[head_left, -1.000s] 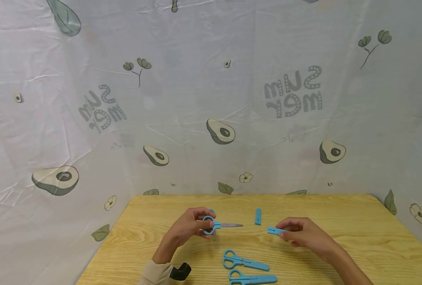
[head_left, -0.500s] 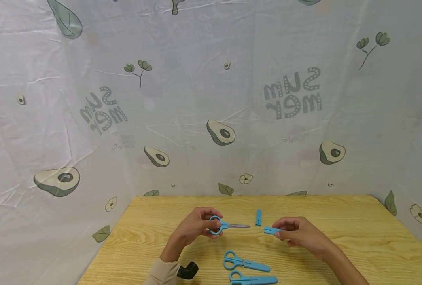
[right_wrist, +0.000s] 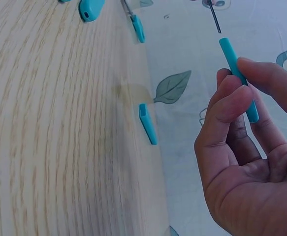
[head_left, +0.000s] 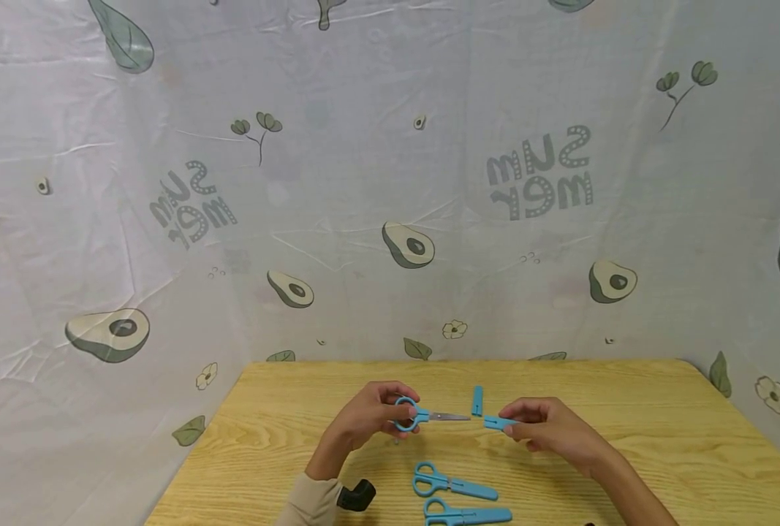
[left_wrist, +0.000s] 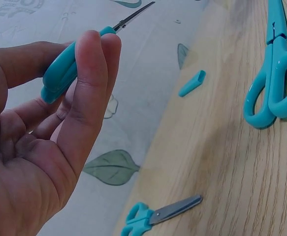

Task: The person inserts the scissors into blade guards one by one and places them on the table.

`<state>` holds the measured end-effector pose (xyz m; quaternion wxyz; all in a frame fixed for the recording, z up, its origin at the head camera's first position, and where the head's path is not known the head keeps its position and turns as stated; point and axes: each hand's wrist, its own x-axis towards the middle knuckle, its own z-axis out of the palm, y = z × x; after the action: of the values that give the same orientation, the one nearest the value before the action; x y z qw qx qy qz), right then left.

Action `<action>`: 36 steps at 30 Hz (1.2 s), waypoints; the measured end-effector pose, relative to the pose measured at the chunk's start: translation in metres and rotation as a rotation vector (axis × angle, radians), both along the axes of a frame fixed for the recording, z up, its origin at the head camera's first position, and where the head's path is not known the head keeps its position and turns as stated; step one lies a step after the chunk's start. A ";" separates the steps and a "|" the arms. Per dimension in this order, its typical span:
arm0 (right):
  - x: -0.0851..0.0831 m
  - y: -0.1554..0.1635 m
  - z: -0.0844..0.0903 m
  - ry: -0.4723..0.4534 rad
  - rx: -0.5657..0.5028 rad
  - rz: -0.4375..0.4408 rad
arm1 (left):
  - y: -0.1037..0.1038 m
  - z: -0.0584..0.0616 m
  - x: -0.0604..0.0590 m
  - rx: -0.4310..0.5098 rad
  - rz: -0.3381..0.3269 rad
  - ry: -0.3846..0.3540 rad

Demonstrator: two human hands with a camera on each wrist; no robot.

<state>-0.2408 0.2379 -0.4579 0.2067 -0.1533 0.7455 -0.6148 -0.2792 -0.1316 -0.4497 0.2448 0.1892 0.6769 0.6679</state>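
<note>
Head view: blue-handled scissors (head_left: 422, 417) held above the wooden table (head_left: 659, 431), bare blade pointing toward the blade cover (head_left: 495, 423) in the other hand, tip and cover mouth near each other but apart. Left hand (head_left: 370, 420) pinches the scissors by the handle loops, fingers curled round them; left wrist view shows the thumb and fingers clamped on the blue handle (left_wrist: 59, 73) with the blade sticking up and away. Right hand (head_left: 547, 427) pinches the cover between thumb and fingertips — right wrist view shows the cover (right_wrist: 238, 76) gripped toward its lower end, open end up, blade tip (right_wrist: 213, 17) just above it.

Outward from the scissors: a second loose cover (head_left: 476, 400) lies on the table just behind the blade tip. Two capped scissors (head_left: 452, 484) and (head_left: 465, 513) lie nearer the person, below the held pair. Avocado-print cloth (head_left: 390, 183) hangs behind the table.

Risk, as a judgement: the blade is exposed and aimed at the right fingertips — if tip and cover mouth are misaligned, the point could slip past the cover and jab a finger. Thin pinch on the cover could also let it twist or drop.
</note>
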 end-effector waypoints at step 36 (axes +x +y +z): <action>-0.003 -0.012 0.005 -0.002 0.002 0.008 | 0.018 0.000 0.003 -0.008 0.006 0.009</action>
<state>-0.2434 0.2258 -0.4531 0.2100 -0.1553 0.7453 -0.6134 -0.2767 -0.1140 -0.4494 0.2408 0.1892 0.6812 0.6649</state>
